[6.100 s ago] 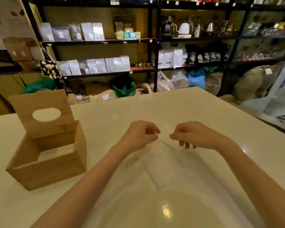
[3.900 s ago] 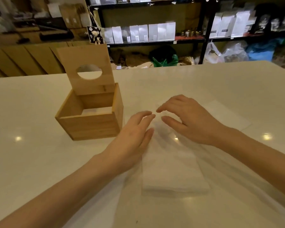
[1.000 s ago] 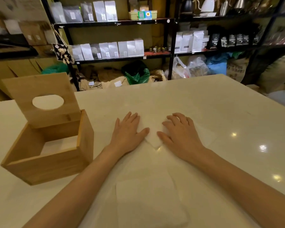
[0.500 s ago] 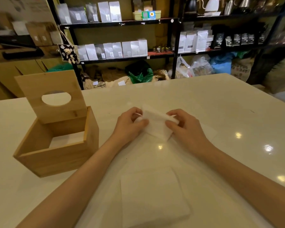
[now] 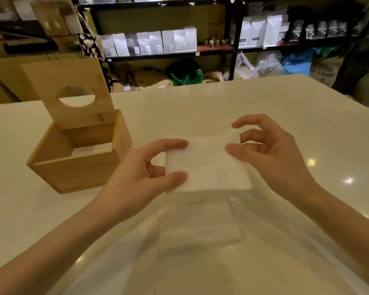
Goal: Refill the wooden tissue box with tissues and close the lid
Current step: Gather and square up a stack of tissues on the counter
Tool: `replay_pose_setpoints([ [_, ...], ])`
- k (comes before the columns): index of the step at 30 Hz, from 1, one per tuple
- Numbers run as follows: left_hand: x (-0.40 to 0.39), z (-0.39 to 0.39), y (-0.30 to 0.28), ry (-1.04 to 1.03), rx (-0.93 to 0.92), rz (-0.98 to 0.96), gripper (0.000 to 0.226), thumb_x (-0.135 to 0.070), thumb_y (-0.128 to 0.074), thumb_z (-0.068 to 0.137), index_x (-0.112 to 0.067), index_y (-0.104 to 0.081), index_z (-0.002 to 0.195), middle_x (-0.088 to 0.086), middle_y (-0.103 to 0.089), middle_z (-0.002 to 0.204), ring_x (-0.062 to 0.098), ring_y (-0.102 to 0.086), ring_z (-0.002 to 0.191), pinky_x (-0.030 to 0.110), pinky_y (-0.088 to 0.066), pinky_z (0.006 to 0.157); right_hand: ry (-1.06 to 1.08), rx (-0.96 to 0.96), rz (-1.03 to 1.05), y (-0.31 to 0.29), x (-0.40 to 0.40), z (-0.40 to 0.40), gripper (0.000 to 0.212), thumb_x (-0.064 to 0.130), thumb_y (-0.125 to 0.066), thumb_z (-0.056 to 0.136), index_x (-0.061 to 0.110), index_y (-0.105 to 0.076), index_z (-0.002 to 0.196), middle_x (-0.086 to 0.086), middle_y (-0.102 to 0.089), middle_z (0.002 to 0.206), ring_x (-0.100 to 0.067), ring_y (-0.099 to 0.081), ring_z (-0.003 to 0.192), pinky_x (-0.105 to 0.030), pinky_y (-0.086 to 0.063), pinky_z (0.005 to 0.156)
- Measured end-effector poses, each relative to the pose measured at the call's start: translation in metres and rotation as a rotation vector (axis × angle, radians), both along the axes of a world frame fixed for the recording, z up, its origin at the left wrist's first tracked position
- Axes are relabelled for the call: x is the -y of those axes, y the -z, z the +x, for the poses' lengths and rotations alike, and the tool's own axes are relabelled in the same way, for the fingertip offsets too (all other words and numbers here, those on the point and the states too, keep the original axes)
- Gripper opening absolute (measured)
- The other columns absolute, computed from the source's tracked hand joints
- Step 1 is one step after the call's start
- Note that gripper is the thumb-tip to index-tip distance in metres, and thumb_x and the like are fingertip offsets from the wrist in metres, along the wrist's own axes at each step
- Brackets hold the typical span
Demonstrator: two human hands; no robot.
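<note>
A wooden tissue box (image 5: 77, 167) stands open on the left of the white table, its lid (image 5: 70, 81) with a round hole tilted up at the back. Some white tissue (image 5: 87, 150) lies inside it. A folded white tissue (image 5: 207, 167) hangs above the table between my hands. My left hand (image 5: 141, 177) pinches its left edge between thumb and fingers. My right hand (image 5: 268, 154) touches its right edge with thumb and fingertips. Below them a stack of tissues (image 5: 198, 226) rests on a thin clear plastic wrapper (image 5: 264, 262).
The white table (image 5: 222, 103) stretches far to the right and back. Behind it stand black shelves (image 5: 164, 54) with white pouches and jars, and bags on the floor (image 5: 185, 75). Cardboard boxes sit at the far left.
My hands lifted a folded tissue off the table, and it now spreads flat between them in the air. The view shifted, so the box sits closer to my left hand.
</note>
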State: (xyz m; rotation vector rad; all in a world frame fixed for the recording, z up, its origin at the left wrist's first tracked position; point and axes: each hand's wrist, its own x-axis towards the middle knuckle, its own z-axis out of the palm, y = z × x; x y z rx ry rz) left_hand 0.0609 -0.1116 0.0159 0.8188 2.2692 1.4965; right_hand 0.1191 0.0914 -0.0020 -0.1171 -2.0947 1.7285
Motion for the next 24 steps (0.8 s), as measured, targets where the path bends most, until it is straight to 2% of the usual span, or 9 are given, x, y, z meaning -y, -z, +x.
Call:
replay_pose_setpoints([
  [3, 0.016, 0.015, 0.011, -0.019, 0.109, -0.092, 0.042, -0.035, -0.073, 0.067, -0.043, -0.06, 0.107, 0.002, -0.048, 0.04, 0.022, -0.041, 0.045, 0.026, -0.033, 0.061, -0.065, 0.093, 0.063, 0.009, 0.007, 0.015, 0.014, 0.004, -0.069, 0.076, 0.018, -0.068, 0.075, 0.001, -0.063, 0.067, -0.012, -0.056, 0.054, -0.009, -0.044, 0.055],
  [5, 0.021, 0.022, 0.017, -0.054, 0.161, -0.121, 0.038, -0.034, -0.068, 0.066, -0.04, -0.063, 0.104, -0.001, -0.047, 0.035, 0.017, -0.041, 0.042, 0.029, -0.036, 0.063, -0.105, 0.177, 0.112, 0.015, 0.011, 0.021, 0.011, 0.009, -0.069, 0.077, 0.019, -0.071, 0.073, -0.015, -0.064, 0.065, -0.014, -0.052, 0.055, -0.008, -0.041, 0.056],
  [7, 0.023, 0.028, 0.022, -0.092, 0.175, -0.152, 0.029, -0.026, -0.067, 0.074, -0.034, -0.065, 0.101, -0.005, -0.053, 0.031, 0.004, -0.05, 0.038, 0.021, -0.044, 0.063, -0.131, 0.227, 0.151, 0.022, 0.014, 0.024, 0.011, 0.012, -0.069, 0.078, 0.022, -0.073, 0.074, -0.016, -0.063, 0.061, -0.016, -0.052, 0.055, -0.011, -0.04, 0.057],
  [10, 0.026, 0.03, 0.03, -0.134, 0.153, -0.191, 0.021, -0.021, -0.067, 0.078, -0.031, -0.067, 0.096, -0.009, -0.059, 0.034, -0.002, -0.055, 0.037, 0.004, -0.039, 0.048, -0.135, 0.238, 0.197, 0.032, 0.018, 0.025, 0.013, 0.015, -0.069, 0.078, 0.026, -0.073, 0.076, -0.009, -0.069, 0.068, -0.018, -0.061, 0.062, -0.016, -0.045, 0.064],
  [13, 0.026, 0.031, 0.035, -0.127, 0.073, -0.245, 0.018, -0.019, -0.068, 0.079, -0.031, -0.067, 0.093, -0.011, -0.056, 0.034, -0.001, -0.049, 0.033, 0.005, -0.034, 0.041, -0.136, 0.214, 0.309, 0.041, 0.018, 0.026, 0.015, 0.014, -0.069, 0.078, 0.028, -0.072, 0.077, -0.004, -0.068, 0.077, -0.019, -0.06, 0.068, -0.024, -0.047, 0.068],
  [16, 0.026, 0.03, 0.042, -0.077, -0.124, -0.34, 0.019, -0.022, -0.067, 0.078, -0.036, -0.063, 0.09, -0.022, -0.064, 0.083, 0.0, -0.054, 0.044, 0.005, -0.038, 0.051, -0.139, 0.164, 0.57, 0.05, 0.019, 0.028, 0.008, 0.016, -0.066, 0.08, 0.023, -0.071, 0.082, 0.002, -0.063, 0.085, -0.012, -0.054, 0.07, -0.012, -0.042, 0.064],
  [19, 0.027, 0.032, 0.048, 0.02, -0.324, -0.562, 0.026, -0.042, -0.057, 0.081, -0.045, -0.054, 0.107, -0.018, -0.032, 0.137, 0.006, -0.054, 0.067, 0.011, -0.04, 0.073, -0.053, 0.109, 0.876, 0.057, 0.019, 0.032, 0.02, 0.037, -0.053, 0.081, 0.024, -0.068, 0.084, 0.008, -0.057, 0.102, 0.001, -0.041, 0.074, -0.016, -0.042, 0.061],
  [21, 0.025, 0.033, 0.043, 0.079, -0.352, -0.729, 0.029, -0.05, -0.047, 0.084, -0.049, -0.042, 0.112, -0.018, -0.01, 0.148, 0.012, -0.054, 0.077, 0.026, -0.045, 0.083, 0.007, 0.086, 1.01, 0.057, 0.019, 0.033, 0.027, 0.041, -0.048, 0.08, 0.024, -0.068, 0.082, 0.003, -0.058, 0.114, 0.001, -0.036, 0.085, -0.024, -0.042, 0.059],
  [24, 0.016, 0.024, 0.026, 0.182, -0.38, -0.897, 0.03, -0.053, -0.045, 0.085, -0.048, -0.04, 0.114, -0.017, -0.002, 0.152, 0.017, -0.056, 0.1, 0.031, -0.043, 0.091, -0.031, 0.051, 1.121, 0.054, 0.018, 0.032, 0.029, 0.039, -0.048, 0.081, 0.022, -0.07, 0.079, -0.002, -0.064, 0.113, -0.012, -0.042, 0.102, -0.026, -0.044, 0.074],
])
